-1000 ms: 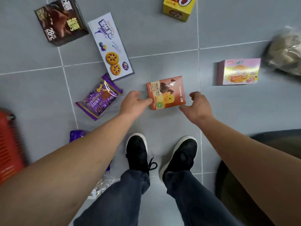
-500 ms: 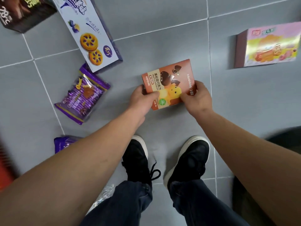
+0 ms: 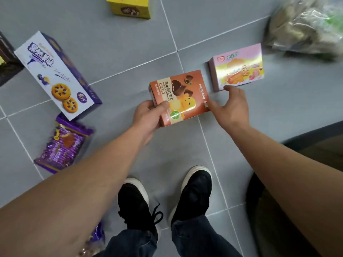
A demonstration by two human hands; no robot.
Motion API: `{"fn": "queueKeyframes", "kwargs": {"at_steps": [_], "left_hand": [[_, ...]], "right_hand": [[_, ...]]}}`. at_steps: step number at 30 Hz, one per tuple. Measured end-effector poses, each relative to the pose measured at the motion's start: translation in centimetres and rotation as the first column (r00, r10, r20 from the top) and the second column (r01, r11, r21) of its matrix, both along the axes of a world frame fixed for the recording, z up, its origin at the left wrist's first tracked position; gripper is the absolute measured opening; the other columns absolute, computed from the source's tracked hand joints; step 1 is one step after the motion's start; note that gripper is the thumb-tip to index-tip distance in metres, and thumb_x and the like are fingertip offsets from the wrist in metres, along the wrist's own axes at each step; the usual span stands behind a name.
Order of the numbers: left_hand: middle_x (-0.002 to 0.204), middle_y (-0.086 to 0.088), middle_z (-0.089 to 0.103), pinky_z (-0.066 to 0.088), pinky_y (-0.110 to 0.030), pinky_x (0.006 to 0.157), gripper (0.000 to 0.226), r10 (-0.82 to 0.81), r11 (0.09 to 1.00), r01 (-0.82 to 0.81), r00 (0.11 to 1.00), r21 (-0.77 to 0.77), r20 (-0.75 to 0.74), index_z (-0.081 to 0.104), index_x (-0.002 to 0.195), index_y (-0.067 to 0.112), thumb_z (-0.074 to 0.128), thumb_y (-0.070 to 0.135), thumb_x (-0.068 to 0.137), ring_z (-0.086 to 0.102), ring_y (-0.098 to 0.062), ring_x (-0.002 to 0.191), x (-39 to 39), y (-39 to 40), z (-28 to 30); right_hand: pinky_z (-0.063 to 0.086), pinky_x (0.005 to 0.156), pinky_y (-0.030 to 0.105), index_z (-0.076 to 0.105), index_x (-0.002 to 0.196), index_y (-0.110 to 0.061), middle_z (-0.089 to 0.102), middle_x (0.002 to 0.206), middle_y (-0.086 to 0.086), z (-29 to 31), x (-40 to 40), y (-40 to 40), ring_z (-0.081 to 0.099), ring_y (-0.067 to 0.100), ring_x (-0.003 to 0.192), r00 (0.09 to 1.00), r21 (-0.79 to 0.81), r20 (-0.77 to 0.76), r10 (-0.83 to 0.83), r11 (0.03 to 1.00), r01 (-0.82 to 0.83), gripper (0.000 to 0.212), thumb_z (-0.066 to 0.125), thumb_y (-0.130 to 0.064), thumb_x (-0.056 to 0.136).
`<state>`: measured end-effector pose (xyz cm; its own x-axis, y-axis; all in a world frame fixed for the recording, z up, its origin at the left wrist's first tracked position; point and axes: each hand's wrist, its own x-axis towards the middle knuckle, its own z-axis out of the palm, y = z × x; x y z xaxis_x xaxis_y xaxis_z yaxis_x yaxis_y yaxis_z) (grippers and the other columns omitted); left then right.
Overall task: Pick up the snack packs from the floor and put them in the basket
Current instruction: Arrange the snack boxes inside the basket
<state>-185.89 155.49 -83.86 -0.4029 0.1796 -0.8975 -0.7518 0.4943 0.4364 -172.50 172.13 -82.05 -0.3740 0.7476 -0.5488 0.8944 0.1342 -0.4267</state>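
My left hand (image 3: 148, 115) grips the orange-brown chocolate box (image 3: 182, 93) by its left end, thumb on the front face, and the box is lifted off the grey tiled floor. Beside the box's right end, my right hand (image 3: 233, 106) has loose fingers, its thumb near the box's corner and its fingertips close to the pink snack box (image 3: 239, 68) lying on the floor. The basket is out of view.
On the floor lie a white and purple biscuit box (image 3: 55, 73), a purple snack bag (image 3: 63, 145), a yellow box (image 3: 130, 7), a clear plastic bag (image 3: 306, 26) and a dark box edge (image 3: 6, 60). My black shoes (image 3: 165, 199) stand below.
The chocolate box has risen from the floor in my left hand. My right hand has let go of its right end and opened toward the pink box.
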Motion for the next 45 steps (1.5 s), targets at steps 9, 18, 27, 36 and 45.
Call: {"fn": "queueKeyframes", "kwargs": {"at_steps": [9, 18, 27, 36, 45], "left_hand": [[0.106, -0.005, 0.074, 0.06, -0.05, 0.083, 0.033, 0.041, 0.996, -0.053, 0.987, -0.07, -0.154, 0.062, 0.114, 0.01, 0.073, 0.02, 0.084, 0.075, -0.023, 0.09, -0.1, 3.2, -0.9], [0.107, -0.003, 0.075, 0.061, -0.046, 0.082, 0.033, 0.006, 0.994, -0.023, 0.986, -0.103, -0.167, 0.065, 0.118, 0.012, 0.071, 0.015, 0.086, 0.076, -0.021, 0.088, -1.3, 1.4, -0.2], [0.11, -0.002, 0.073, 0.062, -0.041, 0.08, 0.027, 0.011, 0.992, -0.033, 0.983, -0.12, -0.182, 0.064, 0.112, 0.018, 0.072, 0.013, 0.086, 0.075, -0.02, 0.09, -0.9, 0.4, 0.7], [0.104, -0.009, 0.074, 0.061, -0.051, 0.079, 0.038, 0.014, 0.989, -0.036, 0.989, -0.144, -0.149, 0.062, 0.115, 0.01, 0.077, 0.013, 0.08, 0.075, -0.026, 0.086, -1.2, -4.4, 10.1], [0.101, -0.005, 0.076, 0.063, -0.04, 0.073, 0.017, 0.031, 0.998, -0.041, 0.981, -0.046, -0.19, 0.066, 0.091, 0.021, 0.076, 0.009, 0.083, 0.075, -0.022, 0.086, -3.4, -11.9, 28.2]], "right_hand": [[0.017, 0.119, 0.039, 0.027, 0.148, -0.017, 0.016, 0.159, 0.007, -1.5, 0.1, 3.6, 0.012, 0.032, 0.147, 0.905, -0.008, 0.244, 0.349, 0.934, -0.358, 0.084, 0.067, -0.025, 0.074], [0.043, 0.102, 0.041, 0.054, 0.123, -0.011, 0.057, 0.13, 0.012, -3.1, 1.5, 5.4, 0.053, 0.033, 0.12, 0.978, -0.023, 0.127, -0.168, 0.985, 0.172, 0.059, 0.075, -0.036, 0.073], [0.053, 0.082, 0.033, 0.038, 0.112, -0.015, 0.057, 0.087, -0.007, -2.0, 2.5, 4.4, 0.064, 0.019, 0.088, 0.887, -0.193, 0.017, -0.461, 0.869, 0.455, 0.059, 0.082, -0.021, 0.074], [0.055, 0.082, 0.037, 0.062, 0.106, -0.013, 0.071, 0.095, 0.0, 8.0, 3.4, -1.6, 0.068, 0.02, 0.087, 0.933, -0.13, 0.08, -0.352, 0.924, 0.36, 0.058, 0.083, -0.044, 0.062], [0.052, 0.082, 0.033, 0.057, 0.111, -0.013, 0.069, 0.1, 0.0, 25.2, 1.6, -8.7, 0.064, 0.02, 0.09, 0.952, -0.118, 0.07, -0.298, 0.945, 0.305, 0.055, 0.081, -0.044, 0.072]]}}
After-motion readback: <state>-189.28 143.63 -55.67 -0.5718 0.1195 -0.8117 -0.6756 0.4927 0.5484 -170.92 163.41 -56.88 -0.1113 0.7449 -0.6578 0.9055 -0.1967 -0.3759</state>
